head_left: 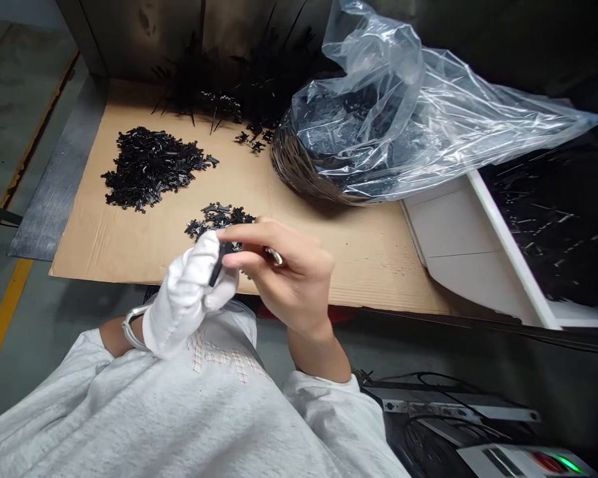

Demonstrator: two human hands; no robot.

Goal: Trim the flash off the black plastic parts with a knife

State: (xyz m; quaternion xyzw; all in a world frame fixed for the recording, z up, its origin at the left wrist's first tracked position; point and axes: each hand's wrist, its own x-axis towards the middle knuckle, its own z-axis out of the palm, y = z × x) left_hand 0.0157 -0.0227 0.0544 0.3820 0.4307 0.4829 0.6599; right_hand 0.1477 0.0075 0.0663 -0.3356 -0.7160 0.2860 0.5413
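Note:
My left hand point(184, 292), in a white glove, is closed round a small black plastic part point(220, 263) in front of my chest. From the right, my bare right hand point(292, 275) meets it, with thumb and forefinger pinched at the part's upper end. A small shiny metal thing point(275, 256) shows by the curled fingers of this hand; its kind is unclear. Just behind my hands lies a small pile of black plastic parts point(219, 218), partly hidden by them. A larger heap of similar black parts point(149, 166) sits farther back to the left.
Cardboard point(129, 245) covers the bench. A clear plastic bag point(428, 126) rests over a coil of thin dark strands point(299, 169) at the back. On the right is a white tray point(513, 252) with black pieces. Dark thin pieces point(219, 103) lie along the back. A device with a green light point(568, 463) is low right.

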